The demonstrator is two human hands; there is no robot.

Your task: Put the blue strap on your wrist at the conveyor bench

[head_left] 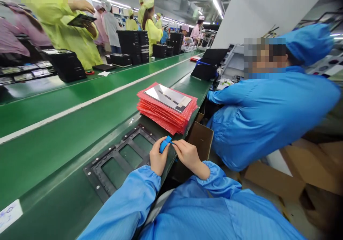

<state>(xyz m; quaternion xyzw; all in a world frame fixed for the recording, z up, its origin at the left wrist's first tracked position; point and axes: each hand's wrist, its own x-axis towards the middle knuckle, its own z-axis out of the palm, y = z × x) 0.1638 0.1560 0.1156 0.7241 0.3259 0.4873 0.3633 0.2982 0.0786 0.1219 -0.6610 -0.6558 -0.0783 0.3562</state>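
Left hand point(158, 158): clenched around the lower end of a blue strip point(165, 144), just right of a black windowed tray point(115, 163).
Right hand point(188, 156): fingertips pinch the strip's upper end.
Strip's long axis: slants up toward the right hand, left hand nearer.
Beyond the tray: red bubble bags point(166, 114) under a silver panel point(167, 97).

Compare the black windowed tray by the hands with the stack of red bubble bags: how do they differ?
The black windowed tray is one flat, open frame, while the red bubble bags form a thick pile. The tray looks rigid; the bags look soft and glossy. Only the bags carry a silver panel. Both rest on the green conveyor belt.
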